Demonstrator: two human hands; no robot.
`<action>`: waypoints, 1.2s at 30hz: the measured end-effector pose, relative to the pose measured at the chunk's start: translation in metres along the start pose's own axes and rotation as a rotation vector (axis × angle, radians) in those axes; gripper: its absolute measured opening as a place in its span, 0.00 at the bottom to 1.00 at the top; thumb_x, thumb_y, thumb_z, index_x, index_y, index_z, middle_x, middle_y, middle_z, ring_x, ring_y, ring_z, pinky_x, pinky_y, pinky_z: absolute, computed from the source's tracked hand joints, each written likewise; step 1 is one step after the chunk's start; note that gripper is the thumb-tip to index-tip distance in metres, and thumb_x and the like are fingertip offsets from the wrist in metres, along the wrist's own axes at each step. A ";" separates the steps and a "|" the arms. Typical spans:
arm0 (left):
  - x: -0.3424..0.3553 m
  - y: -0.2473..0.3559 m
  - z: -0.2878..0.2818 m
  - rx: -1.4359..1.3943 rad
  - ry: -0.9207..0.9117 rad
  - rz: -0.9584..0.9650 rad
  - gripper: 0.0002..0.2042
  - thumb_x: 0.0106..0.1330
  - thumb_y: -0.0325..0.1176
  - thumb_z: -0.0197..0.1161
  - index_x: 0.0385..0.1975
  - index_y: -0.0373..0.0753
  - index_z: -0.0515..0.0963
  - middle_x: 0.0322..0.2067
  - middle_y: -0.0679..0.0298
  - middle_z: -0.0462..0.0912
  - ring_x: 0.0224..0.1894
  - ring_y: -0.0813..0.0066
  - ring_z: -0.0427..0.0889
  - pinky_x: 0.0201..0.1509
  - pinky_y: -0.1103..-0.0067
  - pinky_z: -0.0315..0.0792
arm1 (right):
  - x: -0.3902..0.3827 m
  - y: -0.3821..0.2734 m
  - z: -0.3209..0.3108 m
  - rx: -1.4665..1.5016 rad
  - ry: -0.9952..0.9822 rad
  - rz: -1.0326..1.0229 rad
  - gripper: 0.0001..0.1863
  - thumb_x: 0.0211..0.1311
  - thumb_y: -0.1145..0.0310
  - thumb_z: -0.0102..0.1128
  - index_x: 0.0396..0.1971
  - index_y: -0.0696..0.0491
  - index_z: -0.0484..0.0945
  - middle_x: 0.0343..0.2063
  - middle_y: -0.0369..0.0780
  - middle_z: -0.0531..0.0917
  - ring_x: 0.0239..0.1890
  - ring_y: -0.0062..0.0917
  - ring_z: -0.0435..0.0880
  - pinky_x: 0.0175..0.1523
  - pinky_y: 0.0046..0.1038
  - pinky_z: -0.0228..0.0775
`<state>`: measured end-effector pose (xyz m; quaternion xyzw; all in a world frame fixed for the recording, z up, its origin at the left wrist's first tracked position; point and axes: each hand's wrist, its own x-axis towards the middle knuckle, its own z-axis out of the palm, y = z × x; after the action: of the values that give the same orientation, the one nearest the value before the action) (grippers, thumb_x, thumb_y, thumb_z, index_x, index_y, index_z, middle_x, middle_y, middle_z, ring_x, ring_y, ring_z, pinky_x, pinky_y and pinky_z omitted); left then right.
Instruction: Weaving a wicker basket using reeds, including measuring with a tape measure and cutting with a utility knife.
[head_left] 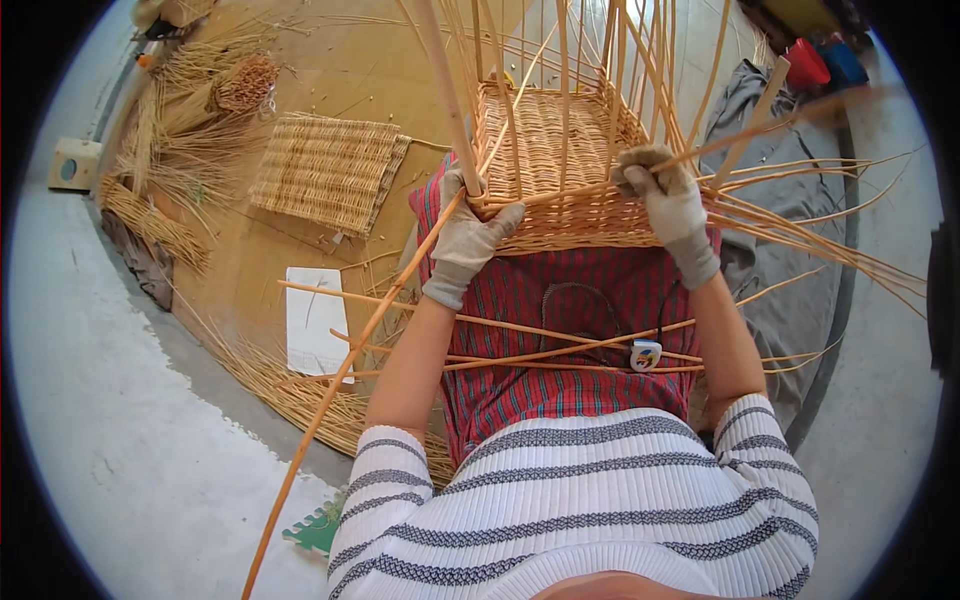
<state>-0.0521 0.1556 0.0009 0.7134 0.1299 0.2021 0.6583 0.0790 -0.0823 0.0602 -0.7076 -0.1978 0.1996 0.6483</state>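
A half-woven wicker basket (570,140) stands in front of my lap, its upright stakes rising around the rim. My left hand (468,232), in a pale work glove, is closed at the basket's near left corner, around the base of a thick upright stake (448,95) and a long willow rod (310,430) that trails down to the lower left. My gloved right hand (668,195) pinches a willow rod at the near right of the rim; that rod runs along the near edge between both hands and blurs off to the upper right.
Loose rods lie across my red checked apron (580,390) beside a white tape measure (645,355). Left on the floor are a flat woven panel (330,172), a white sheet (316,320) and bundled rods (190,120). Rod ends stick out right over grey cloth (775,260).
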 end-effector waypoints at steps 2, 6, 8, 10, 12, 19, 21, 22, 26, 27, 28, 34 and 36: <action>0.000 0.001 0.001 -0.059 0.043 0.001 0.27 0.55 0.29 0.77 0.45 0.41 0.61 0.36 0.68 0.64 0.30 0.82 0.69 0.32 0.86 0.76 | -0.023 -0.007 0.014 -0.017 0.154 -0.204 0.07 0.72 0.79 0.51 0.45 0.57 0.76 0.39 0.39 0.84 0.45 0.23 0.85 0.51 0.26 0.79; -0.005 0.001 0.000 -0.067 0.048 -0.002 0.26 0.56 0.27 0.76 0.45 0.40 0.62 0.34 0.69 0.65 0.30 0.84 0.69 0.33 0.86 0.76 | -0.065 -0.045 0.047 -0.225 0.013 -0.478 0.10 0.70 0.81 0.49 0.47 0.58 0.77 0.40 0.43 0.85 0.46 0.30 0.85 0.52 0.31 0.79; -0.004 -0.001 0.000 -0.093 -0.001 -0.055 0.25 0.56 0.27 0.76 0.44 0.40 0.63 0.33 0.70 0.65 0.29 0.84 0.69 0.33 0.86 0.77 | -0.051 -0.069 0.055 -0.330 -0.111 -0.613 0.13 0.70 0.78 0.49 0.51 0.56 0.77 0.45 0.46 0.84 0.49 0.35 0.84 0.53 0.35 0.77; -0.004 -0.004 0.001 -0.099 0.051 -0.026 0.24 0.56 0.28 0.77 0.43 0.40 0.65 0.31 0.70 0.66 0.29 0.84 0.69 0.35 0.86 0.78 | -0.010 -0.088 0.062 -0.364 -0.076 -0.544 0.16 0.72 0.72 0.49 0.56 0.53 0.76 0.47 0.47 0.84 0.50 0.39 0.84 0.53 0.36 0.76; -0.002 -0.008 0.005 -0.230 0.080 -0.067 0.23 0.55 0.29 0.78 0.41 0.40 0.66 0.32 0.71 0.66 0.29 0.84 0.68 0.33 0.86 0.77 | 0.046 -0.099 0.076 -0.454 -0.132 -0.528 0.18 0.72 0.66 0.51 0.59 0.50 0.74 0.45 0.47 0.85 0.49 0.41 0.84 0.53 0.35 0.76; 0.000 -0.015 0.016 -0.073 0.301 -0.027 0.20 0.58 0.28 0.76 0.38 0.41 0.65 0.32 0.70 0.66 0.32 0.81 0.65 0.38 0.82 0.69 | 0.141 -0.095 0.133 -1.103 0.056 0.037 0.33 0.67 0.56 0.58 0.70 0.44 0.61 0.55 0.52 0.76 0.46 0.42 0.84 0.50 0.39 0.77; 0.002 -0.018 0.015 -0.103 0.299 -0.042 0.20 0.58 0.28 0.76 0.38 0.40 0.65 0.31 0.70 0.65 0.31 0.81 0.65 0.38 0.82 0.69 | 0.141 -0.092 0.136 -1.231 0.261 -0.292 0.35 0.67 0.57 0.59 0.71 0.44 0.58 0.58 0.52 0.73 0.46 0.40 0.85 0.45 0.36 0.78; 0.002 -0.020 0.015 -0.151 0.285 -0.044 0.20 0.58 0.28 0.75 0.38 0.40 0.65 0.31 0.70 0.65 0.31 0.81 0.65 0.37 0.82 0.69 | 0.139 -0.089 0.137 -1.288 0.478 -0.659 0.38 0.66 0.57 0.60 0.73 0.44 0.55 0.61 0.53 0.69 0.46 0.39 0.85 0.41 0.34 0.79; 0.002 -0.028 0.010 0.004 0.245 0.044 0.22 0.57 0.29 0.77 0.42 0.40 0.67 0.32 0.72 0.67 0.32 0.82 0.69 0.40 0.83 0.74 | 0.111 -0.073 0.119 0.170 0.307 -0.796 0.33 0.72 0.72 0.49 0.74 0.46 0.51 0.61 0.39 0.70 0.36 0.21 0.80 0.32 0.21 0.71; -0.002 -0.027 0.009 -0.257 0.184 -0.150 0.25 0.56 0.30 0.77 0.47 0.39 0.67 0.36 0.68 0.70 0.37 0.80 0.74 0.45 0.82 0.76 | 0.099 -0.065 0.111 0.183 0.324 -0.797 0.33 0.72 0.72 0.49 0.74 0.46 0.51 0.61 0.39 0.70 0.36 0.21 0.80 0.32 0.21 0.71; -0.009 -0.023 0.009 -0.233 0.201 -0.179 0.25 0.56 0.30 0.77 0.47 0.39 0.67 0.36 0.68 0.70 0.37 0.80 0.74 0.45 0.82 0.76 | 0.086 -0.055 0.103 0.234 0.253 -0.786 0.32 0.73 0.74 0.45 0.74 0.46 0.52 0.56 0.35 0.72 0.31 0.17 0.74 0.30 0.19 0.67; -0.063 0.041 0.031 0.445 0.422 0.451 0.21 0.67 0.20 0.60 0.59 0.37 0.66 0.49 0.57 0.77 0.51 0.72 0.79 0.53 0.76 0.77 | 0.016 0.021 0.032 0.270 0.160 -0.657 0.27 0.79 0.67 0.41 0.74 0.41 0.52 0.33 0.33 0.76 0.25 0.14 0.69 0.28 0.18 0.66; -0.057 0.060 0.050 0.460 0.185 0.410 0.14 0.67 0.27 0.61 0.52 0.41 0.75 0.50 0.54 0.81 0.51 0.59 0.82 0.54 0.69 0.77 | 0.004 0.040 0.014 0.374 0.100 -0.636 0.27 0.79 0.65 0.41 0.74 0.39 0.51 0.28 0.33 0.74 0.26 0.15 0.71 0.30 0.20 0.67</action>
<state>-0.0848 0.0797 0.0516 0.8334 0.0849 0.3597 0.4108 0.0762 -0.0719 0.0192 -0.4890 -0.3361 -0.0137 0.8048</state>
